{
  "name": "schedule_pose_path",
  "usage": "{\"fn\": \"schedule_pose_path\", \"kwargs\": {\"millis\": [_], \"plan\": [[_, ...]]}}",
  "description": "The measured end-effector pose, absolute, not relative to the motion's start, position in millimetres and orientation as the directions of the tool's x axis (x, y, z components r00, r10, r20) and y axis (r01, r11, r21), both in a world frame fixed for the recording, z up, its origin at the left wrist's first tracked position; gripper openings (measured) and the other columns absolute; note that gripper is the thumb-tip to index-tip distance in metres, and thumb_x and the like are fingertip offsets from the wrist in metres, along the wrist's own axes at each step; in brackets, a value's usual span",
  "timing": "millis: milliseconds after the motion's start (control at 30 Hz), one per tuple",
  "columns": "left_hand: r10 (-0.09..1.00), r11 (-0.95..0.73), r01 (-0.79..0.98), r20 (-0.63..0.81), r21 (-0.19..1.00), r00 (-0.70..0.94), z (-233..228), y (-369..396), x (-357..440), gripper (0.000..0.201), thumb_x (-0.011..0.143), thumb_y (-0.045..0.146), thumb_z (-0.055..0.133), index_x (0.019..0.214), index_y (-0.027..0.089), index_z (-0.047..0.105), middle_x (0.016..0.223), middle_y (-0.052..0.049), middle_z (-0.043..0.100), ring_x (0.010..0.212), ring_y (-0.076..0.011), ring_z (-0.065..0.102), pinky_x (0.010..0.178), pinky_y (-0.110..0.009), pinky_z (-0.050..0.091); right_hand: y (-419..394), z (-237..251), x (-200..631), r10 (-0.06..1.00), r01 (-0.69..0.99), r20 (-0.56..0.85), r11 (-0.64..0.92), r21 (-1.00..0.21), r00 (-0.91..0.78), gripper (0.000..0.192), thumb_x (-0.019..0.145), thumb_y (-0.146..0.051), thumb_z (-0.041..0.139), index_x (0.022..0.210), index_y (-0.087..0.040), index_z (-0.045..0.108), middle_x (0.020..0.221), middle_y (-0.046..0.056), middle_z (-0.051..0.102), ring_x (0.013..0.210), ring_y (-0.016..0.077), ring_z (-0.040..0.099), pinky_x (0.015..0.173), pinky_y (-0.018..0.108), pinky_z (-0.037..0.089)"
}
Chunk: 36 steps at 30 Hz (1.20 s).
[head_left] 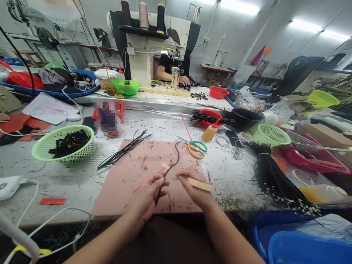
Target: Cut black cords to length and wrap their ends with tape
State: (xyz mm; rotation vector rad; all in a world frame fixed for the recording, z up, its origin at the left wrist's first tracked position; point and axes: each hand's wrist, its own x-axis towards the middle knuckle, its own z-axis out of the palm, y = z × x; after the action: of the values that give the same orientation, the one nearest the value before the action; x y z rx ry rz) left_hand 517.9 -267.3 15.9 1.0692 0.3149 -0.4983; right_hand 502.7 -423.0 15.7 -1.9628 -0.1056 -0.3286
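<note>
My left hand pinches a thin black cord between thumb and fingers. The cord's far end curves up toward the scissors, and its lower end hangs below my fingers. My right hand, just to the right, is closed around a flat beige strip, whose wide end sticks out past the palm. What its pinched fingertips hold is too small to make out. Under both hands lies a pink mat. Scissors with green and orange handles rest at the mat's upper right edge.
A bundle of black cords lies left of centre. Beyond stand a green basket of black pieces, a glue bottle and a red bowl of cords. A black cord bundle lies right. Across the table, a person works at a sewing machine.
</note>
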Motion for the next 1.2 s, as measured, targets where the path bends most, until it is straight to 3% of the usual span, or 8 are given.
{"fn": "schedule_pose_path", "kwargs": {"millis": [67, 200, 333, 433, 767, 1000, 1100, 1200], "plan": [[-0.202, 0.396, 0.527, -0.488, 0.752, 0.849, 16, -266, 519, 0.019, 0.056, 0.026, 0.072, 0.067, 0.018, 0.058, 0.066, 0.005, 0.053, 0.066, -0.0094, 0.053, 0.056, -0.020, 0.042, -420, 15, 502, -0.168, 0.097, 0.144, -0.264, -0.960, 0.975, 0.002, 0.067, -0.023, 0.062, 0.067, -0.023, 0.063, 0.070, 0.001, 0.065, 0.069, 0.0187, 0.058, 0.064, 0.032, 0.046], [-0.252, 0.428, 0.523, -0.458, 0.737, 0.852, 16, -269, 518, 0.020, 0.054, 0.026, 0.074, 0.064, 0.017, 0.059, 0.058, 0.006, 0.051, 0.055, -0.0063, 0.046, 0.054, -0.018, 0.040, -403, 6, 501, -0.226, -0.016, -0.028, 0.055, -0.998, 0.974, 0.013, 0.057, -0.027, 0.070, 0.060, -0.020, 0.060, 0.061, -0.001, 0.060, 0.061, 0.0148, 0.054, 0.057, 0.027, 0.044], [-0.259, 0.458, 0.505, -0.434, 0.731, 0.863, 15, -270, 516, 0.019, 0.053, 0.025, 0.075, 0.063, 0.016, 0.061, 0.056, 0.005, 0.052, 0.052, -0.0054, 0.044, 0.052, -0.017, 0.038, -387, 0, 501, -0.205, -0.068, -0.151, 0.364, -0.929, 0.967, 0.019, 0.053, -0.026, 0.073, 0.060, -0.018, 0.057, 0.059, -0.004, 0.056, 0.058, 0.0109, 0.051, 0.058, 0.024, 0.041], [-0.260, 0.452, 0.492, -0.418, 0.744, 0.871, 14, -269, 515, 0.018, 0.054, 0.026, 0.074, 0.062, 0.016, 0.062, 0.055, 0.005, 0.052, 0.052, -0.0058, 0.043, 0.050, -0.017, 0.035, -383, 0, 501, -0.173, -0.097, -0.197, 0.462, -0.882, 0.965, 0.021, 0.052, -0.024, 0.074, 0.059, -0.018, 0.056, 0.058, -0.005, 0.055, 0.057, 0.0095, 0.049, 0.058, 0.023, 0.040], [-0.233, 0.375, 0.418, -0.352, 0.827, 0.906, 11, -269, 516, 0.013, 0.057, 0.027, 0.072, 0.062, 0.017, 0.065, 0.055, 0.005, 0.052, 0.053, -0.0072, 0.041, 0.052, -0.019, 0.035, -380, -2, 502, -0.162, -0.082, -0.185, 0.495, -0.865, 0.969, 0.021, 0.055, -0.025, 0.072, 0.060, -0.018, 0.053, 0.054, -0.006, 0.053, 0.054, 0.0087, 0.046, 0.055, 0.022, 0.037], [-0.193, 0.099, 0.067, -0.047, 0.993, 0.980, 8, -263, 517, 0.007, 0.066, 0.025, 0.065, 0.070, 0.020, 0.067, 0.075, 0.000, 0.060, 0.077, -0.0161, 0.053, 0.072, -0.026, 0.040, -381, -5, 502, -0.245, -0.054, -0.146, 0.348, -0.936, 0.958, 0.022, 0.058, -0.029, 0.070, 0.060, -0.018, 0.051, 0.055, -0.006, 0.048, 0.053, 0.0079, 0.040, 0.051, 0.021, 0.033], [-0.203, 0.085, 0.119, -0.100, 0.989, 0.974, 11, -262, 518, 0.008, 0.063, 0.026, 0.067, 0.066, 0.018, 0.065, 0.065, 0.001, 0.057, 0.065, -0.0137, 0.050, 0.062, -0.024, 0.040, -382, -3, 501, -0.243, -0.043, -0.120, 0.300, -0.953, 0.963, 0.022, 0.059, -0.029, 0.069, 0.061, -0.019, 0.051, 0.057, -0.006, 0.049, 0.054, 0.0088, 0.042, 0.052, 0.021, 0.036], [-0.257, 0.254, 0.304, -0.239, 0.918, 0.937, 16, -263, 519, 0.012, 0.062, 0.027, 0.068, 0.064, 0.017, 0.063, 0.057, 0.002, 0.054, 0.058, -0.0106, 0.047, 0.057, -0.022, 0.038, -386, 2, 502, -0.193, -0.027, -0.076, 0.247, -0.969, 0.978, 0.019, 0.060, -0.029, 0.068, 0.069, -0.019, 0.055, 0.066, -0.003, 0.055, 0.063, 0.0118, 0.050, 0.060, 0.024, 0.041]]}}
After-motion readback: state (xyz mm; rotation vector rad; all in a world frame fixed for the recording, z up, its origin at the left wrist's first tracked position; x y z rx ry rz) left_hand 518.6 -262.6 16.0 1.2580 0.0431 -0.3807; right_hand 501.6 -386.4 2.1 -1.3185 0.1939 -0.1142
